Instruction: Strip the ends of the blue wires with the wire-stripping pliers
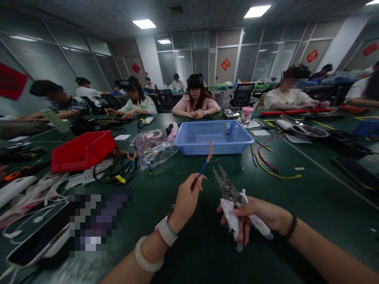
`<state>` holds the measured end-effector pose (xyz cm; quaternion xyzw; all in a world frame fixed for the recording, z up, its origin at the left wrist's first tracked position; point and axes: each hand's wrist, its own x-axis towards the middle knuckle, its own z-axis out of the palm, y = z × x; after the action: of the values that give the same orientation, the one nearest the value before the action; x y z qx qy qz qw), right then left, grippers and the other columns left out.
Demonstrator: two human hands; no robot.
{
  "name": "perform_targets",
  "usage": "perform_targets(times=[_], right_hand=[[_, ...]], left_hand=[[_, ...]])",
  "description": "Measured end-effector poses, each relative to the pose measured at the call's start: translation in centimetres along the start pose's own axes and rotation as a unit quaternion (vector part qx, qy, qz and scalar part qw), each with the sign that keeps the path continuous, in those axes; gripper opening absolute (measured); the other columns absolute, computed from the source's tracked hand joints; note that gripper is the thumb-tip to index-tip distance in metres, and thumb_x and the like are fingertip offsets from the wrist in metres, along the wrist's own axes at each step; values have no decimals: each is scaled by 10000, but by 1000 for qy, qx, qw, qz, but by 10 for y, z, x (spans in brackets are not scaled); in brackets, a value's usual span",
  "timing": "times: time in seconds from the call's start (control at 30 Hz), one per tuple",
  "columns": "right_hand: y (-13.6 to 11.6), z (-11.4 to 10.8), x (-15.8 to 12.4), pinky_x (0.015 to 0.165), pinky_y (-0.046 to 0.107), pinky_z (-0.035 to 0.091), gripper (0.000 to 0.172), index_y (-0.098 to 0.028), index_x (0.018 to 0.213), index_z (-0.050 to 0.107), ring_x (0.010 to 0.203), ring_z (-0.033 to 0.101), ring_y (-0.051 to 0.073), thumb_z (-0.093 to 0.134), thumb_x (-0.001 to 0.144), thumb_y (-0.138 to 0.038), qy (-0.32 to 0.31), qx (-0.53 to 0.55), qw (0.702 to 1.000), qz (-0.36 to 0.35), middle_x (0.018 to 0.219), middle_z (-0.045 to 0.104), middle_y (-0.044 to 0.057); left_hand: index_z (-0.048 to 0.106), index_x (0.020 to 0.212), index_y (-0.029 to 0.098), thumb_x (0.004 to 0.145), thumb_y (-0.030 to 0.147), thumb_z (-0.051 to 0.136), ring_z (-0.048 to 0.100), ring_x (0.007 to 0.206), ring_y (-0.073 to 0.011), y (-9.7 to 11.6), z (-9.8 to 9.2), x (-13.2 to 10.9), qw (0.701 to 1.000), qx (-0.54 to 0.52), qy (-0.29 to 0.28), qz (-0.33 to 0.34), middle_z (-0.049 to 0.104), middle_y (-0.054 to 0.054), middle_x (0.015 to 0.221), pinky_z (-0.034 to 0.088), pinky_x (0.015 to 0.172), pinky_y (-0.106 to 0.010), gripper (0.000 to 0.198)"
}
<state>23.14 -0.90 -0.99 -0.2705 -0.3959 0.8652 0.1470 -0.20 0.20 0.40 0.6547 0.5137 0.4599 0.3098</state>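
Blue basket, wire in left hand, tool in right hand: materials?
Blue basket: looks like moulded plastic, matte, with perforated mesh walls. Wire in the left hand: blue sleeve, probably plastic insulation, with a bare twisted reddish end, likely copper. Wire stripper in the right hand: dull grey metal jaws; white handles, partly wrapped in tissue or cloth.

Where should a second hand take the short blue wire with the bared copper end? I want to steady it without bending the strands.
Grip the blue insulated stretch of the short blue wire, just above the left hand pinching its lower end, coming from the left. The wire tilts up and right; the twisted bare copper tip is loose, and the metal wire-stripping pliers in the right hand crowd the right side.
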Motion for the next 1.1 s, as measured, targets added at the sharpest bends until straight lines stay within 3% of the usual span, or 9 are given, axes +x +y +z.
perform_targets(times=[0.13, 0.23, 0.3, 0.4, 0.47, 0.53, 0.63, 0.73, 1.1], right_hand=[[-12, -6, -11, 573, 336, 574, 504, -120, 1236, 523, 685, 695, 212, 642, 809, -358, 25, -95, 994, -42, 1035, 667, 157], [-27, -10, -21, 692, 375, 568, 471, -141, 1231, 520, 739, 674, 192, 597, 840, -393, 143, -233, 951, -145, 1090, 645, 137], [-35, -15, -25, 797, 383, 540, 400, -160, 1203, 534, 828, 653, 193, 544, 874, -387, 263, -354, 868, -227, 1091, 643, 116], [-41, -25, -30, 909, 413, 477, 340, -191, 1204, 533, 1019, 599, 237, 501, 878, -280, 416, -540, 662, -311, 1149, 619, 109], [-42, -30, -32, 911, 424, 471, 429, -197, 1249, 504, 1081, 573, 264, 493, 822, -161, 469, -631, 536, -308, 1235, 575, 116], [-41, -33, -31, 909, 415, 473, 550, -189, 1289, 473, 1112, 559, 269, 467, 752, -66, 488, -687, 459, -281, 1294, 534, 122], [-39, -33, -27, 947, 418, 448, 595, -179, 1306, 461, 1158, 530, 268, 461, 727, -42, 479, -741, 389, -263, 1309, 528, 124], [-36, -32, -23, 973, 443, 421, 607, -192, 1330, 446, 1186, 508, 277, 478, 736, -67, 467, -766, 355, -262, 1323, 525, 120], [-32, -28, -18, 1005, 443, 395, 645, -195, 1350, 416, 1241, 462, 269, 474, 724, -51, 475, -767, 359, -239, 1407, 447, 116]], left_hand=[[638, 994, 188, 947, 399, 422, 496, 602, -125, -2, 0, 2, 1000, 13, -9, -10, 500, 39, 648, 352, 566, -221, 306], [647, 991, 192, 946, 400, 412, 502, 602, -126, -4, 3, 1, 998, 20, -54, -23, 510, 39, 651, 350, 564, -222, 317], [651, 993, 193, 945, 403, 407, 504, 610, -128, -3, 4, 0, 995, 25, -87, -32, 513, 37, 660, 346, 556, -222, 325], [650, 1011, 191, 943, 409, 407, 494, 608, -126, 0, 4, -2, 990, 30, -129, -39, 504, 35, 672, 340, 537, -219, 334], [652, 1020, 193, 946, 409, 403, 476, 594, -123, 4, 3, -3, 988, 34, -149, -37, 492, 34, 671, 334, 526, -215, 339], [657, 1024, 195, 949, 405, 400, 470, 591, -122, 6, 2, -4, 985, 39, -165, -28, 485, 31, 668, 330, 523, -213, 340], [666, 1020, 203, 952, 384, 406, 488, 613, -129, 7, 3, -5, 983, 46, -178, -8, 513, 24, 680, 344, 541, -215, 323], [678, 1016, 211, 949, 363, 422, 512, 633, -135, 6, 4, -5, 983, 54, -175, 15, 577, 9, 724, 367, 563, -223, 305], [690, 1033, 220, 953, 299, 431, 622, 851, -177, 5, 4, -6, 978, 69, -189, 58, 700, -29, 980, 463, 755, -269, 283]])
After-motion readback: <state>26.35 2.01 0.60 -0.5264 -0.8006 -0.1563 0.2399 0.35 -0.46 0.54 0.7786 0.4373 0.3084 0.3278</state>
